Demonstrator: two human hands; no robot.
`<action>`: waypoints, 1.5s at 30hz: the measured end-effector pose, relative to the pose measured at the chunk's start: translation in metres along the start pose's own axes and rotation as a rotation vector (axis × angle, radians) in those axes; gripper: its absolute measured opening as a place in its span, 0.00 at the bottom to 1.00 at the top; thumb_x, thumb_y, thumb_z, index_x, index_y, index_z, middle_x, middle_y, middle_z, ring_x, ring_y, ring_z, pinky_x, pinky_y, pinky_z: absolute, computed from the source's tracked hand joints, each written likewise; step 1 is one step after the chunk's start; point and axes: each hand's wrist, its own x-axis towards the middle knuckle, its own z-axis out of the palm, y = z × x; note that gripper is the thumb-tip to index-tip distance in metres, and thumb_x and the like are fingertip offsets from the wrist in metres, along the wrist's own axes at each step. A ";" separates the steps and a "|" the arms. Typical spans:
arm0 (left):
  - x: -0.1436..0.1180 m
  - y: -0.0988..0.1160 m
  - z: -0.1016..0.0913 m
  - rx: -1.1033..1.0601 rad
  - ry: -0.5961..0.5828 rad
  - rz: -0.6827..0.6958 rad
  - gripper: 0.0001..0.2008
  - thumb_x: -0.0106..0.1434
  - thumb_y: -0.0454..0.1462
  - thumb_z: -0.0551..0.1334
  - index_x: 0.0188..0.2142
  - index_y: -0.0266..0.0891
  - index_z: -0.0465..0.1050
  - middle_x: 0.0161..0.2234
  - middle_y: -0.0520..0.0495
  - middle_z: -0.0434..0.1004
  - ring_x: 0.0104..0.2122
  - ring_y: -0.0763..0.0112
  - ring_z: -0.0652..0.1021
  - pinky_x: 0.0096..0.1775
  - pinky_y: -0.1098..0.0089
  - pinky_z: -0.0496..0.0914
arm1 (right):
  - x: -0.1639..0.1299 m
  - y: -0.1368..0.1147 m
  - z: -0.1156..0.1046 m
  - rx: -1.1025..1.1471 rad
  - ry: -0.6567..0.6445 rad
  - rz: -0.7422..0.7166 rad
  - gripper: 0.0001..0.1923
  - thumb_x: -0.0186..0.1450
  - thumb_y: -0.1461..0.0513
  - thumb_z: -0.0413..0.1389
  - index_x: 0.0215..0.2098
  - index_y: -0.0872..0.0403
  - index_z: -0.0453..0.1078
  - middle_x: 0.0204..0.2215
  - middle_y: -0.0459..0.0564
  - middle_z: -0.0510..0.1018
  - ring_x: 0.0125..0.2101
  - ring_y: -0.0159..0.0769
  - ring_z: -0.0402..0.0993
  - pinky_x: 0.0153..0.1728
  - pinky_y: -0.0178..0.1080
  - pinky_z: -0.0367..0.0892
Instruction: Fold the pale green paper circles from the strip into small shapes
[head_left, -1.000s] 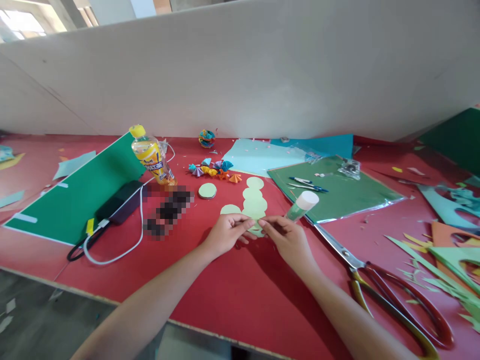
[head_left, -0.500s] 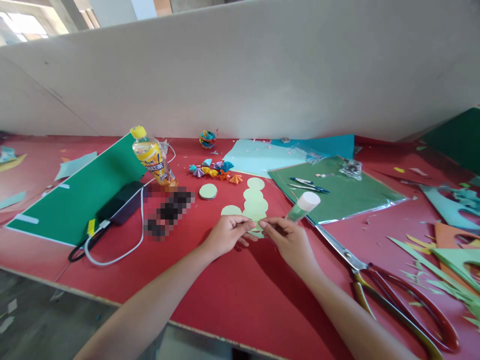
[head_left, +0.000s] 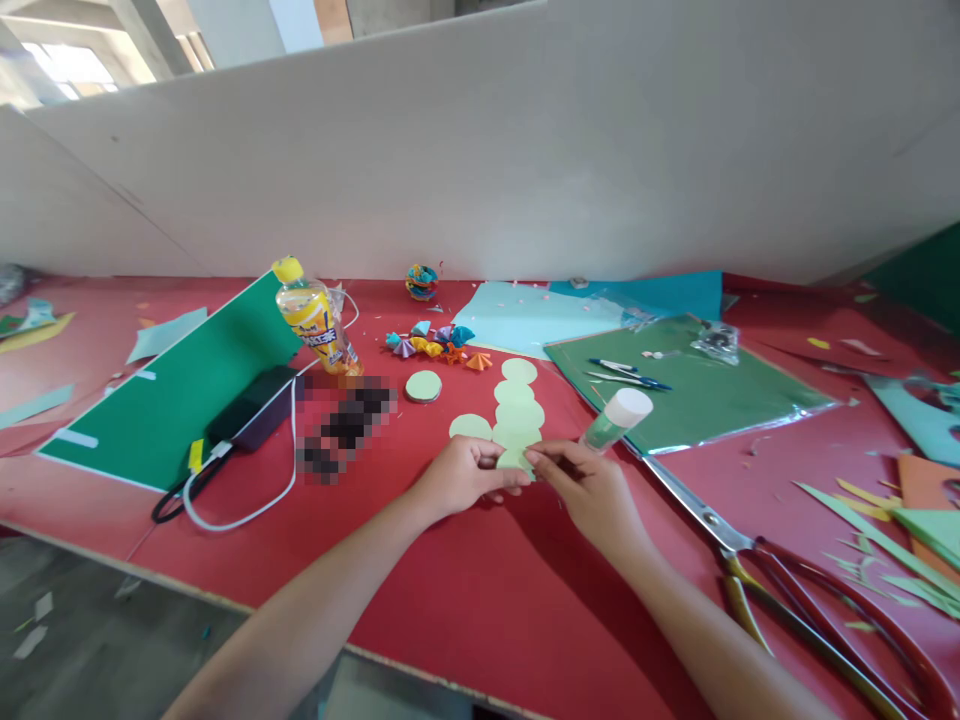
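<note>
1. Head view looks down on a red counter (head_left: pixel 465 600) with both hands meeting near its middle.
2. Left hand (head_left: pixel 459 476) pinches the near edge of a pale green paper circle (head_left: pixel 514 459) between thumb and fingertips.
3. Right hand (head_left: pixel 589 487) pinches the same circle from the other side — and also grips a glue stick (head_left: pixel 618 419), whose white cap points up and away from the palm.
4. The held circle is the nearest of a column of pale green circles (head_left: pixel 518 402) that lie overlapping on the counter, running away from the hands; one more circle (head_left: pixel 470 427) lies just left of the column, and another (head_left: pixel 423 385) further left on its own.
5. Scissors (head_left: pixel 780 580) lie on the counter to the right of the right forearm, blades pointing towards the glue stick.
6. A yellow-capped bottle (head_left: pixel 313 318) stands at the edge of a dark green sheet (head_left: pixel 165 400) on the left — beside it a black power bank (head_left: pixel 251 420) with a white cable.
7. Small folded paper pieces (head_left: pixel 435 343) in several colours sit beyond the circles.
8. Pens (head_left: pixel 626 372) rest on a green sheet in a plastic sleeve (head_left: pixel 697 395) at the right.
</note>
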 end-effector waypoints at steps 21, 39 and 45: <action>0.000 -0.007 0.004 -0.071 -0.044 -0.028 0.24 0.54 0.54 0.60 0.35 0.34 0.73 0.34 0.40 0.78 0.34 0.67 0.78 0.35 0.69 0.70 | 0.003 0.026 -0.003 -0.034 -0.054 -0.029 0.19 0.60 0.58 0.51 0.47 0.54 0.73 0.29 0.52 0.80 0.29 0.41 0.77 0.31 0.42 0.72; 0.000 0.003 -0.002 -0.214 0.025 0.006 0.22 0.52 0.49 0.65 0.38 0.34 0.72 0.31 0.47 0.74 0.28 0.71 0.76 0.30 0.71 0.71 | -0.003 0.004 0.002 0.258 -0.145 0.051 0.20 0.58 0.54 0.58 0.46 0.53 0.68 0.42 0.55 0.76 0.40 0.41 0.74 0.41 0.42 0.70; 0.005 -0.004 -0.002 -0.125 0.074 0.020 0.20 0.55 0.49 0.63 0.38 0.34 0.69 0.28 0.51 0.69 0.22 0.76 0.73 0.25 0.73 0.69 | -0.008 0.015 0.007 0.054 -0.153 -0.084 0.20 0.63 0.58 0.52 0.53 0.50 0.61 0.48 0.56 0.69 0.41 0.40 0.72 0.40 0.42 0.70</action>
